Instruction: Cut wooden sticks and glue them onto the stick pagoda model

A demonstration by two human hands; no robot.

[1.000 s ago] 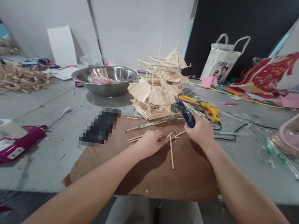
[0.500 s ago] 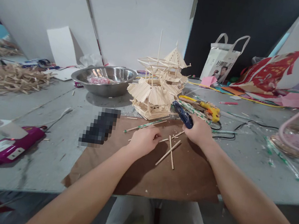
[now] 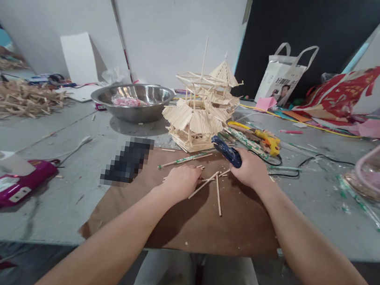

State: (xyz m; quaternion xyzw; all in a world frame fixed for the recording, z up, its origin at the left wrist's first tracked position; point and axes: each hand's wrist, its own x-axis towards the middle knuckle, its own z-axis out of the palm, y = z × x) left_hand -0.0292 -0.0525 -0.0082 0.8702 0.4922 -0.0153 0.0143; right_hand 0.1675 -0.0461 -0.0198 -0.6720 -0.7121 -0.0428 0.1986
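Observation:
My left hand [image 3: 180, 182] rests on the brown board [image 3: 196, 223], fingers curled over a thin wooden stick [image 3: 203, 185] that slants out from under them. Another loose stick [image 3: 218, 196] lies just to its right. My right hand [image 3: 251, 170] is closed round a blue-handled tool [image 3: 226, 151], whose tip points left toward the wooden stick pagoda model [image 3: 201, 113] standing behind the board.
A steel bowl [image 3: 134, 100] sits left of the model, a heap of wooden sticks [image 3: 15, 98] at far left. A pink object [image 3: 7, 185] lies near the front left edge. A yellow glue gun [image 3: 264, 139], cables, bags and coloured paper [image 3: 338, 95] crowd the right.
My right hand has swung the blue tool lower and leftward. My left hand has shifted a little and drawn a stick in under its fingers.

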